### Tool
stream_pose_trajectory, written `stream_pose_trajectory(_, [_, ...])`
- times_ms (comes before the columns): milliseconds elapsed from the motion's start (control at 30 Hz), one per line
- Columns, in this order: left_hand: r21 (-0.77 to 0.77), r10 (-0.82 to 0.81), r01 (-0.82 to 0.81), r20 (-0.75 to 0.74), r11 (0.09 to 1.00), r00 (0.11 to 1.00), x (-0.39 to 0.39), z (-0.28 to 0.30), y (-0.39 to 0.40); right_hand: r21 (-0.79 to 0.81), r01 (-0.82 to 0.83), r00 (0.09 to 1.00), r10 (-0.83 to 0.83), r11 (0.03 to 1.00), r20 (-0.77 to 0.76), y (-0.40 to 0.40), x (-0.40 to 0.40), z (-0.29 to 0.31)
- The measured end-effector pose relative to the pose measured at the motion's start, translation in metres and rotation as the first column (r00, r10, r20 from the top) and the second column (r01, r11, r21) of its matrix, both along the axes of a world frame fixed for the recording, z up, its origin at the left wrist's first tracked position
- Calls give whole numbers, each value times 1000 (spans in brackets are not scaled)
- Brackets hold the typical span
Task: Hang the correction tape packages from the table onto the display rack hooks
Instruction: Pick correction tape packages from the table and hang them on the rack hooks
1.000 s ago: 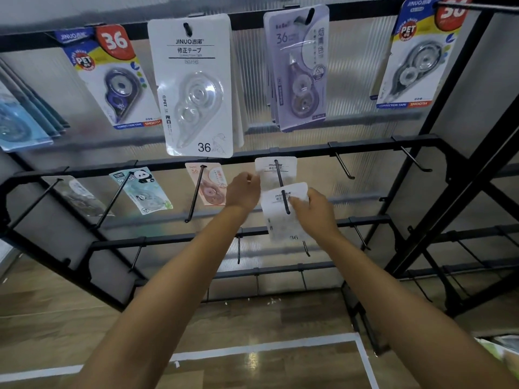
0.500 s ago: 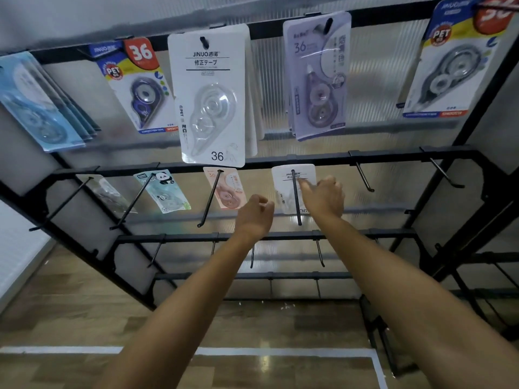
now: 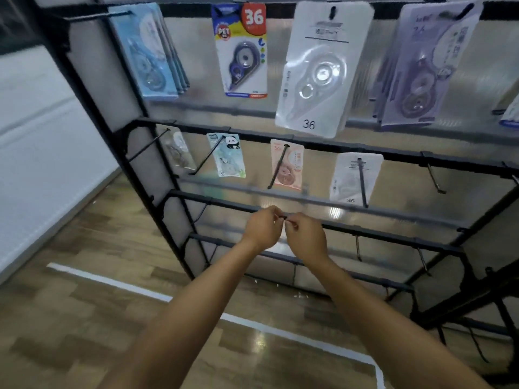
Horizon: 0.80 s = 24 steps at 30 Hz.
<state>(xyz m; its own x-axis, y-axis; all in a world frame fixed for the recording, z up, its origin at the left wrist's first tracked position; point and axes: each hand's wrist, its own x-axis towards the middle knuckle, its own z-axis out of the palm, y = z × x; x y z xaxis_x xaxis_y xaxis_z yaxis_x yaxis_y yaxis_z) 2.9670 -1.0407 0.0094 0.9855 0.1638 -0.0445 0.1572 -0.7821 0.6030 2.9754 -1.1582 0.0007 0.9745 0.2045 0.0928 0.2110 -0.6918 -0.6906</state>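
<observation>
Both hands are meeting in front of the third bar of the black display rack (image 3: 92,88). The left hand (image 3: 262,227) and the right hand (image 3: 304,237) are curling their fingers at a small dark hook tip between them; whether they are pinching it is not clear. Above, a white package (image 3: 355,178) marked 36 is hanging on a hook of the second bar, beside a pink package (image 3: 288,165) and a panda package (image 3: 227,155). On the top row, larger packages are hanging, among them a big white package (image 3: 323,68).
</observation>
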Motion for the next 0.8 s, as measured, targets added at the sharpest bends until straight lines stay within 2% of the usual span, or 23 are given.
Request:
stream_pose_trajectory(100, [28, 86, -86, 4, 996, 996, -46, -2, 53, -26, -153, 988, 153, 988, 12, 53, -33, 2])
stream_pose_trajectory(233, [106, 188, -188, 17, 976, 982, -123, -6, 136, -78, -375, 927, 376, 924, 0, 139, -89, 3])
stream_pose_trajectory(367, [107, 298, -298, 15, 949, 954, -209, -8, 221, -113, -490, 867, 497, 865, 46, 226, -156, -1])
stream_pose_trajectory(467, [112, 393, -395, 41, 912, 919, -278, -10, 276, -97, -560, 825, 564, 823, 22, 290, -205, -6])
stream_pose_trajectory(633, [146, 600, -591, -26, 794, 800, -386, -17, 353, -93, -708, 705, 707, 700, -50, 391, -293, -12])
stream_pose_trajectory(800, [220, 760, -743, 9, 632, 650, -489, -19, 415, -107, -843, 534, 844, 528, -43, 484, -381, -14])
